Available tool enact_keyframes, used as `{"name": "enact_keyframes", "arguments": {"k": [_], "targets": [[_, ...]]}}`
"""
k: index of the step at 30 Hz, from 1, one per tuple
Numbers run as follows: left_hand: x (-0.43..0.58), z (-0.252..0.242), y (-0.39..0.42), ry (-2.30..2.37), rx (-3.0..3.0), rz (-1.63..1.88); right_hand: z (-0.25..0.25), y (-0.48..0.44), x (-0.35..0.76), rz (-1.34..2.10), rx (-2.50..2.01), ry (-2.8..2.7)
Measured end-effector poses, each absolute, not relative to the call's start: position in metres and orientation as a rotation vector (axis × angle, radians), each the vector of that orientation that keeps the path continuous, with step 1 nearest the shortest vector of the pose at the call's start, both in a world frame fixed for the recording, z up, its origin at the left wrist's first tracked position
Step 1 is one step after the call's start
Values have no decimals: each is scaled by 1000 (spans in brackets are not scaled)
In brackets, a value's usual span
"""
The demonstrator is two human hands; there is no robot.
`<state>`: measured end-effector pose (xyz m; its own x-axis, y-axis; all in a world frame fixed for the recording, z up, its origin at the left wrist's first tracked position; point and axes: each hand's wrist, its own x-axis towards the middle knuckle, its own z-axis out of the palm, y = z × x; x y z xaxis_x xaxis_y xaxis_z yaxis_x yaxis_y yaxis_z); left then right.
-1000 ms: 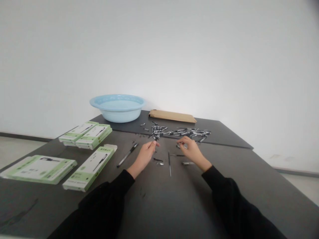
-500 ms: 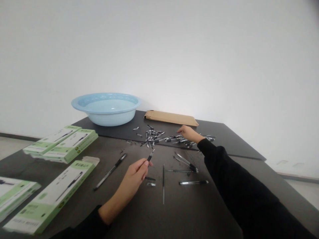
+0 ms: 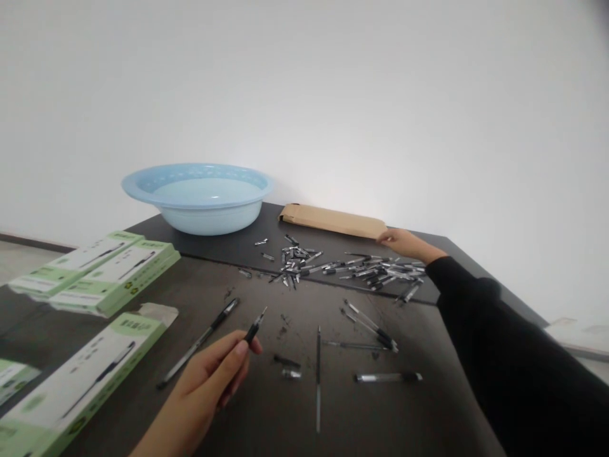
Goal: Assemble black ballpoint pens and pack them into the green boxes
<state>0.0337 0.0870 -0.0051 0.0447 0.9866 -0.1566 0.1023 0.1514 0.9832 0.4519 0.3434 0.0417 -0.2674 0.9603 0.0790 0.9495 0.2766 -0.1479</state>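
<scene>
My left hand (image 3: pixel 214 377) is closed round a pen (image 3: pixel 255 326) by its black grip, with the bare metal tip pointing up and away. Over the far part of the table, my right hand (image 3: pixel 408 245) has its fingers drawn together at the right end of a flat brown cardboard piece (image 3: pixel 333 220); whether it touches that or pinches something small is unclear. Just below it lies a heap of black and clear pen parts (image 3: pixel 380 273). A smaller heap of short pen parts (image 3: pixel 295 261) adjoins it. Between my arms lie a thin refill (image 3: pixel 318 381) and a clear barrel (image 3: pixel 387 377).
At the back left stands a light blue basin (image 3: pixel 209 216). Green and white pen boxes (image 3: pixel 114 276) are stacked at left, with an open-flapped pen box (image 3: pixel 90 381) nearer. One long capped pen (image 3: pixel 197 343) lies beside it. Dark smudges mark the table (image 3: pixel 266 419).
My right hand has moved right, from above the pen heap to the cardboard's right end. My left hand, still holding the pen, is lower and further left. The camera view has shifted slightly.
</scene>
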Motion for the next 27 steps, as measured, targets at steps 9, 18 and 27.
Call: {"name": "enact_keyframes", "arguments": {"k": [9,18,27], "targets": [[-3,2,84,1419,1242,1113,36,353,403,12,-1682,-2434],[-15,-4,87,1390,1312,1105,18,367,175,96,-965,-2761],[-18,3,89,1324,1150,1159,-1,410,123,109,-1099,-2906]]}}
